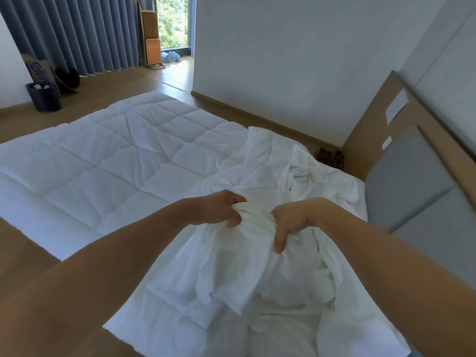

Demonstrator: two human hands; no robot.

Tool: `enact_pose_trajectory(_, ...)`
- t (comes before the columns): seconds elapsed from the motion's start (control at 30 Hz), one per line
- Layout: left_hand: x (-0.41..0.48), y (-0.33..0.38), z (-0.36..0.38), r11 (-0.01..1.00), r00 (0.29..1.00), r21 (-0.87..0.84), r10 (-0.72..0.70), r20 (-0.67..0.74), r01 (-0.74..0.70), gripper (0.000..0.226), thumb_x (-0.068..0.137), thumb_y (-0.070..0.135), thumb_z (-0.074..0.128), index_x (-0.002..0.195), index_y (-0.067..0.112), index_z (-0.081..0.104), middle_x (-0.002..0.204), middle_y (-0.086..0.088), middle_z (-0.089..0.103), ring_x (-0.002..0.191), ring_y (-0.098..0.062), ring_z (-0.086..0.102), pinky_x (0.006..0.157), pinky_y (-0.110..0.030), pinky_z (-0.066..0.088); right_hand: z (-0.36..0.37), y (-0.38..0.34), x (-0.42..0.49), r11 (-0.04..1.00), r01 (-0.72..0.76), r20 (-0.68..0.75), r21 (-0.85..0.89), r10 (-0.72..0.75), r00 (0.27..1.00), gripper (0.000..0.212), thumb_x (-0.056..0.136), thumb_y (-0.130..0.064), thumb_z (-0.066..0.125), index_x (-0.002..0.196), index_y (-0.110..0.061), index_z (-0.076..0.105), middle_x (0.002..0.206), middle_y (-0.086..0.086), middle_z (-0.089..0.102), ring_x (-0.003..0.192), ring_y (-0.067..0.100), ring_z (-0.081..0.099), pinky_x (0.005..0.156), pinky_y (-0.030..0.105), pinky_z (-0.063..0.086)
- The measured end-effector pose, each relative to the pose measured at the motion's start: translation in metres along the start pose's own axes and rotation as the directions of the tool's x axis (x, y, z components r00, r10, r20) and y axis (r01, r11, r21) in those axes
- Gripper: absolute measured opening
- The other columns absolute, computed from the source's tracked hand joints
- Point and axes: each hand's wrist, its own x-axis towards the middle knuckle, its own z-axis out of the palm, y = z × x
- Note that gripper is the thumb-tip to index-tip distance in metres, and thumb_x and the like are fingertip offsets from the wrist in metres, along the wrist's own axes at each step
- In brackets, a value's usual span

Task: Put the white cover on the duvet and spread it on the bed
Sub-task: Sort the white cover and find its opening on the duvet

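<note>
- Found no brand, label or writing clear enough to read anywhere in view.
- Saw purple lettering on a brown paper bag [38, 70] leaning by the grey curtains [77, 34] at far left, too blurred to make out.
- Noted two pale rectangular plates on the wooden panel [373, 130] behind the grey headboard [412, 191], with nothing legible on them.
- Held both bare forearms extended forward and inward over the near side of the bed [360, 199], wrists close together.
- Gripped a gathered bunch of the white cover [231, 266] in the left hand [221, 210], fingers curled down into the cloth, knuckles up.
- Clutched the same bunch with the right hand [291, 222] just beside the left, thumb pointing down along the fabric, fingers curled into the cloth.
- Held the two hands near each other but apart, with a ridge of cloth between them.
- Had the cover lifted and crumpled at the headboard end, folds hanging below the hands and trailing back toward the far corner.
- Saw the quilted white duvet [103, 155] lying spread flat across the bed, its near right part under the crumpled cover.
- Spotted a dark bin [46, 99] on the wooden floor [167, 76] below the bag, and a window [172, 21] with greenery past the curtains.
</note>
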Motion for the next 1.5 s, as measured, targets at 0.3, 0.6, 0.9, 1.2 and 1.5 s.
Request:
enact_pose_trajectory(0.3, 0.011, -0.016, 0.008, 0.940, 0.995, 0.342, 0.050, -0.081, -0.020, 0.037, 0.076, -0.002, 0.061, 0.104, 0.021, 0.059, 0.094, 0.003, 0.061, 0.089, -0.019, 0.060, 0.063, -0.016, 0.044, 0.007, 0.029, 0.006, 0.976, 0.112, -0.259, 0.185, -0.062, 0.964, 0.022, 0.063, -0.012, 0.065, 0.083, -0.003, 0.062, 0.082, 0.008, 0.058, 0.078, 0.024, 0.054, 0.069, 0.032, 0.043)
enact_pose_trajectory(0.6, 0.047, 0.016, 0.060, 0.870, 0.995, -0.488, -0.033, 0.098, 0.077, 0.051, 0.065, 0.006, 0.070, 0.116, 0.002, 0.063, 0.099, -0.011, 0.067, 0.092, -0.026, 0.066, 0.082, -0.037, 0.055, -0.018, 0.055, 0.001, 0.937, 0.267, -0.504, 0.225, -0.122, 0.855, 0.041, 0.071, -0.009, 0.075, 0.110, -0.014, 0.060, 0.106, 0.001, 0.061, 0.097, 0.019, 0.059, 0.078, 0.025, 0.045)
enact_pose_trajectory(0.9, 0.044, 0.010, 0.064, 0.758, 0.948, -0.573, -0.215, 0.233, 0.312, 0.041, 0.086, 0.009, 0.068, 0.127, 0.005, 0.062, 0.122, -0.018, 0.068, 0.111, -0.035, 0.065, 0.099, -0.049, 0.051, 0.044, 0.082, 0.025, 0.860, 0.258, -0.757, 0.440, 0.201, 0.622, 0.053, 0.074, -0.056, 0.078, 0.109, -0.024, 0.053, 0.099, -0.008, 0.055, 0.087, 0.010, 0.057, 0.078, 0.027, 0.047)
enact_pose_trajectory(1.2, 0.027, -0.005, 0.073, 0.703, 0.982, -0.702, -0.186, -0.024, 0.116, 0.042, 0.085, 0.017, 0.074, 0.123, 0.000, 0.063, 0.121, -0.023, 0.067, 0.111, -0.040, 0.065, 0.095, -0.053, 0.054, 0.163, 0.067, 0.028, 0.568, 0.412, -0.589, 0.713, 0.166, 0.791, 0.039, 0.089, -0.049, 0.066, 0.119, -0.025, 0.060, 0.112, -0.011, 0.067, 0.103, 0.006, 0.063, 0.087, 0.025, 0.047)
enact_pose_trajectory(1.5, -0.003, 0.002, 0.092, 0.870, 0.975, -0.451, -0.222, 0.006, 0.200, 0.041, 0.084, 0.031, 0.073, 0.117, 0.008, 0.067, 0.107, -0.015, 0.074, 0.098, -0.034, 0.071, 0.092, -0.052, 0.056, 0.211, 0.047, -0.021, 0.555, 0.472, -0.687, 0.685, 0.277, 0.672, 0.043, 0.097, -0.036, 0.060, 0.063, -0.017, 0.042, 0.058, -0.007, 0.042, 0.054, 0.006, 0.041, 0.057, 0.023, 0.032)
